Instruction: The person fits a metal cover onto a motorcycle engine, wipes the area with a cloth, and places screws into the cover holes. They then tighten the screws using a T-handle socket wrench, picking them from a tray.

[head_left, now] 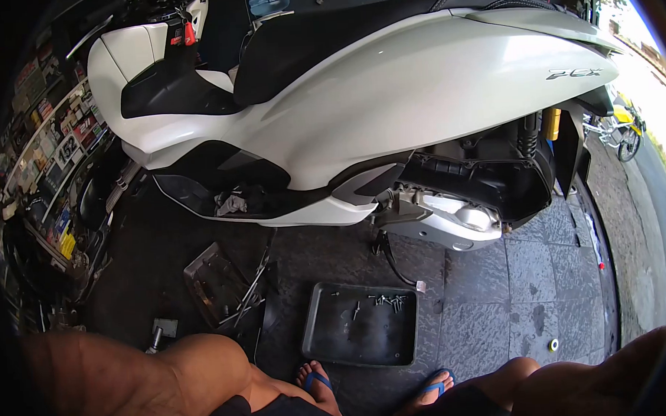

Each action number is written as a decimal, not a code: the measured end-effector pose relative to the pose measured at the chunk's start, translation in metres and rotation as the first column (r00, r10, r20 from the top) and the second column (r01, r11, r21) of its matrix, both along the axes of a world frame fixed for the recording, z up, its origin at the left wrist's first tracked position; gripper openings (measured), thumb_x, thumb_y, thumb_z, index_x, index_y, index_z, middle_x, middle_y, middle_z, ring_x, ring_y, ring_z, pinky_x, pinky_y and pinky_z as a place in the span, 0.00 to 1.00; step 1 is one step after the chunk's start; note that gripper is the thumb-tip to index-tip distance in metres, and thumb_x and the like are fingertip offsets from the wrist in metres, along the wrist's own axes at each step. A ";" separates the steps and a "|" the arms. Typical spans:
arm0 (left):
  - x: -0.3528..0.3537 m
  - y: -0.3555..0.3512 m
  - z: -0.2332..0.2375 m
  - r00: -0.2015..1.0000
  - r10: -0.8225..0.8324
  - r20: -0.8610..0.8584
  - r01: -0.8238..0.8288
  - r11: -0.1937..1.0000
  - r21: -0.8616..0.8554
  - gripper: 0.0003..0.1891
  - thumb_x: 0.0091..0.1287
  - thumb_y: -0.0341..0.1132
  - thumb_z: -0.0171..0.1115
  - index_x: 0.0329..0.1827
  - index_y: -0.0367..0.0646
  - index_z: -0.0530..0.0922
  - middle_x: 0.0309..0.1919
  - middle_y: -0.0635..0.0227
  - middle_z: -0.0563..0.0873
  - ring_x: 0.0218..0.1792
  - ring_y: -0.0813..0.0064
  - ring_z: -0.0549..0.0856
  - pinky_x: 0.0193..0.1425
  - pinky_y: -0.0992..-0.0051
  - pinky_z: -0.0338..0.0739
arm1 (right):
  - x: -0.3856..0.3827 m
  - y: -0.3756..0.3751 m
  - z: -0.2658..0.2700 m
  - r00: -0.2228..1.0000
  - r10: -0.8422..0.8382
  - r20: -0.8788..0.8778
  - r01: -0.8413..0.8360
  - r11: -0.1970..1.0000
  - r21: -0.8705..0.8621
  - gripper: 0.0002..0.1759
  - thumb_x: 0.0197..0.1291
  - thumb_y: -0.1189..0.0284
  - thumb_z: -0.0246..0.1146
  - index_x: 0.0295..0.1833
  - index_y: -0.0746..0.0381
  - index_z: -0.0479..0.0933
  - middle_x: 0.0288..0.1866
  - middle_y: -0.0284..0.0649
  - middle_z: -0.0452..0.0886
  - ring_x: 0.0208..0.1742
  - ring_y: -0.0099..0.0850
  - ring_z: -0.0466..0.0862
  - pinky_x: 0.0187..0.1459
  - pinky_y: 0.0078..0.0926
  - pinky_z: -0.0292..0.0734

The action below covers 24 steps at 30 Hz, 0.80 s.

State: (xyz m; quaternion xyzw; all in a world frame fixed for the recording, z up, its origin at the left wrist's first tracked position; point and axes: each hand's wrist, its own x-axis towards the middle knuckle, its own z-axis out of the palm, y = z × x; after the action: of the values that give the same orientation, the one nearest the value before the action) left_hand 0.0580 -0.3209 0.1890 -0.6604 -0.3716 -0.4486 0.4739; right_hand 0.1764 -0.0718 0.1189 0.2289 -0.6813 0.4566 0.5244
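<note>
Lying in black tray [330, 351], screws [388, 301], nr scooter [417, 93]

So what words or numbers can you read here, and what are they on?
"PCX": silver letters on the rear side panel of the white scooter.
"152", as far as it can be read: on a white card among the shelves at the left.
Packets on those shelves: too small and blurred to read.

White scooter [417, 93], black seat [325, 37], dark grey tray [354, 345], blue flip-flops [316, 380]
</note>
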 end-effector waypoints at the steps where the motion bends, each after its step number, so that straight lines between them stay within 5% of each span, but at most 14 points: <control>1: 0.001 -0.002 0.000 1.000 -0.003 0.010 0.003 1.000 -0.008 0.10 0.67 0.38 0.61 0.41 0.40 0.79 0.32 0.65 0.80 0.27 0.75 0.75 0.32 0.75 0.72 | 0.001 0.000 0.001 1.000 0.006 0.002 -0.006 1.000 0.000 0.17 0.70 0.60 0.54 0.50 0.63 0.75 0.34 0.41 0.75 0.37 0.31 0.79 0.38 0.31 0.79; 16: -0.005 -0.016 0.011 0.994 -0.007 0.111 0.011 0.999 -0.033 0.12 0.68 0.42 0.61 0.42 0.41 0.78 0.33 0.65 0.81 0.27 0.74 0.74 0.32 0.74 0.71 | 0.047 0.016 0.077 0.993 0.088 -0.073 -0.077 0.988 0.134 0.17 0.70 0.59 0.54 0.51 0.61 0.75 0.33 0.40 0.75 0.37 0.30 0.78 0.39 0.31 0.79; 19: -0.004 -0.026 0.015 0.982 0.016 0.186 -0.006 0.998 -0.057 0.13 0.68 0.42 0.61 0.42 0.41 0.78 0.33 0.65 0.81 0.27 0.74 0.74 0.33 0.74 0.71 | 0.030 0.053 0.100 0.984 0.177 0.030 -0.180 0.970 0.164 0.17 0.70 0.59 0.54 0.51 0.61 0.75 0.33 0.40 0.74 0.37 0.30 0.78 0.39 0.31 0.79; 21: 0.005 -0.030 0.017 0.971 0.056 0.234 -0.037 0.996 -0.084 0.13 0.68 0.43 0.61 0.42 0.41 0.78 0.33 0.65 0.81 0.26 0.73 0.74 0.33 0.73 0.71 | -0.028 0.052 0.090 0.994 0.089 -0.071 -0.095 0.991 -0.093 0.19 0.70 0.61 0.55 0.54 0.65 0.74 0.37 0.42 0.76 0.40 0.30 0.78 0.42 0.29 0.77; 24: 0.025 -0.029 0.018 0.943 0.132 0.307 -0.094 0.987 -0.133 0.14 0.68 0.44 0.61 0.43 0.41 0.78 0.33 0.65 0.81 0.26 0.73 0.74 0.33 0.73 0.71 | -0.101 0.098 0.054 0.892 0.452 0.024 -0.435 0.871 -0.226 0.24 0.72 0.69 0.51 0.62 0.80 0.70 0.48 0.48 0.80 0.47 0.30 0.79 0.53 0.27 0.73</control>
State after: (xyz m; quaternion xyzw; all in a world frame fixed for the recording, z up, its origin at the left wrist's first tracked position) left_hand 0.0827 -0.3499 0.2065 -0.5845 -0.5053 -0.4976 0.3941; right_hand 0.0756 0.0264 0.1728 0.3035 -0.5766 0.6440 0.4009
